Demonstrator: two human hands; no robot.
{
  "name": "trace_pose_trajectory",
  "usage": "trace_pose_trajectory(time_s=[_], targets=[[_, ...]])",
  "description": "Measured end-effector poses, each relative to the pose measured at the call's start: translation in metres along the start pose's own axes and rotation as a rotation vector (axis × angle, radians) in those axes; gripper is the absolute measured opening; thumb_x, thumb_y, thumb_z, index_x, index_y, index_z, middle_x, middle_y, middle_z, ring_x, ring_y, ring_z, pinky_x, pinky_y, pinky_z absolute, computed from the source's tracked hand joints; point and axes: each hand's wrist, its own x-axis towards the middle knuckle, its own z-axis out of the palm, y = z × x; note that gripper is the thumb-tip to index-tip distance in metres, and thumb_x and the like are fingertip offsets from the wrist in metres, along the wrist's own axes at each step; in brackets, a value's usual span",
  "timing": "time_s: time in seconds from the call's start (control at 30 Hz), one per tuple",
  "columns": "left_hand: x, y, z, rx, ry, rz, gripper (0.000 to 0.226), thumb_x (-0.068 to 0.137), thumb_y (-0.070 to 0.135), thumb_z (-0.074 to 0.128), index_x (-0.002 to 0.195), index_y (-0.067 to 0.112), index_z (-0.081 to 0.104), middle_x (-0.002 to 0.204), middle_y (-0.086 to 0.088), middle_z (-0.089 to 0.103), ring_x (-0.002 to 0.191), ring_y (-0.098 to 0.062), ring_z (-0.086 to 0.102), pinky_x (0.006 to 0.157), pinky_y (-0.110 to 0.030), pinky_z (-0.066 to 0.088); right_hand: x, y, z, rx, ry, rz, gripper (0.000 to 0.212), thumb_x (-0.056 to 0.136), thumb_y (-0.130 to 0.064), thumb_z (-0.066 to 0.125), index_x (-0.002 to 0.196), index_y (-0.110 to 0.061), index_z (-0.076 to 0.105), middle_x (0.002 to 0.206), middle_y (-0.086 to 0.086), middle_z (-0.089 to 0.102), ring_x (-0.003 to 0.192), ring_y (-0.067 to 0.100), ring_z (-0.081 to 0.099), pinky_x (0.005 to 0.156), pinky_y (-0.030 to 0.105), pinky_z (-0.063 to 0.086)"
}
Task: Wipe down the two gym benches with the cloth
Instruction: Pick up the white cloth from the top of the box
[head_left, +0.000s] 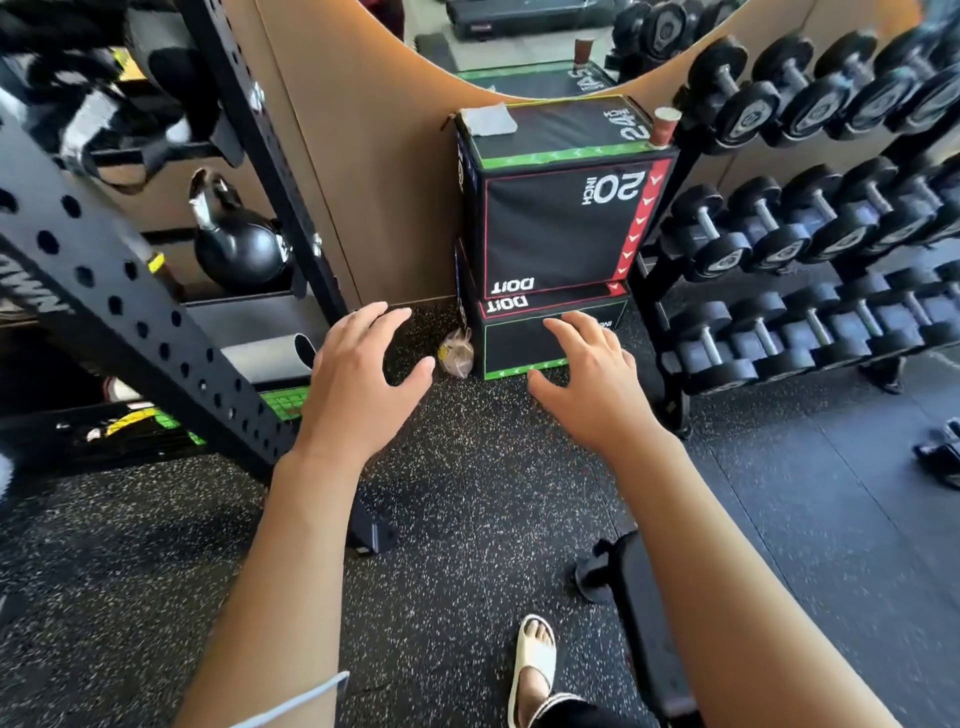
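Two stacked plyo boxes (561, 228) stand far ahead against the wall, between the rack (156, 322) on the left and the dumbbell rack (810, 223) on the right. A pale cloth (488, 120) lies flat on the top box, at its far left corner. Both hands are open and empty. The cloth lies up and ahead of the left hand (358, 379) and right hand (592, 384), roughly midway between them. Only a dark padded edge, possibly a bench (644, 623), shows at near right.

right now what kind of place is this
Very likely a gym's free-weights corner. A tiered rack of dumbbells stands on the right, stacked plyo boxes marked in inches sit against the wall, and a kettlebell rests on a shelf of the black rack on the left.
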Motion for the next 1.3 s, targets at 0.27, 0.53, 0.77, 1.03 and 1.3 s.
trace_pose_trajectory(time_s=[0.27, 0.53, 0.77, 1.03, 1.3], targets=[[0.095, 0.04, 0.043, 0.019, 0.014, -0.007, 0.058, 0.098, 0.045, 0.064, 0.152, 0.026, 0.051, 0.16, 0.004, 0.045, 0.152, -0.017, 0.033, 0.126, -0.049, 0.03, 0.099, 0.063, -0.015, 0.051, 0.006, -0.041, 0.067, 0.093, -0.051, 0.061, 0.153, -0.024, 0.046, 0.16, -0.001, 0.039, 0.148, 0.025, 0.034, 0.115, 0.055, 0.034], [0.169, 0.054, 0.074, 0.033, -0.009, -0.008, 0.058, 0.098, 0.046, 0.064, 0.152, 0.03, 0.051, 0.162, 0.006, 0.043, 0.152, -0.015, 0.031, 0.127, -0.047, 0.028, 0.17, 0.099, -0.015, 0.097, 0.008, -0.038, 0.065, 0.093, -0.049, 0.062, 0.151, -0.025, 0.047, 0.157, -0.004, 0.041, 0.145, 0.023, 0.036, 0.113, 0.053, 0.036], [0.259, 0.041, 0.101, 0.011, -0.027, 0.019, 0.057, 0.098, 0.044, 0.065, 0.152, 0.029, 0.052, 0.161, 0.005, 0.044, 0.152, -0.016, 0.032, 0.126, -0.048, 0.03, 0.249, 0.116, -0.001, 0.094, -0.008, 0.001, 0.065, 0.093, -0.048, 0.063, 0.152, -0.025, 0.047, 0.157, -0.004, 0.04, 0.146, 0.022, 0.035, 0.115, 0.053, 0.036], [0.392, 0.015, 0.121, -0.034, -0.067, 0.055, 0.058, 0.098, 0.046, 0.063, 0.153, 0.029, 0.051, 0.161, 0.007, 0.043, 0.152, -0.014, 0.03, 0.126, -0.046, 0.029, 0.372, 0.113, 0.013, 0.036, -0.029, 0.048, 0.066, 0.094, -0.047, 0.064, 0.153, -0.024, 0.047, 0.158, -0.003, 0.041, 0.146, 0.024, 0.035, 0.115, 0.052, 0.037], [0.507, -0.009, 0.14, -0.055, -0.112, 0.074, 0.06, 0.098, 0.047, 0.062, 0.154, 0.027, 0.05, 0.162, 0.004, 0.042, 0.153, -0.017, 0.03, 0.127, -0.048, 0.028, 0.483, 0.105, 0.026, 0.013, -0.034, 0.066, 0.065, 0.096, -0.047, 0.062, 0.155, -0.024, 0.045, 0.16, -0.003, 0.038, 0.147, 0.023, 0.033, 0.117, 0.051, 0.035]])
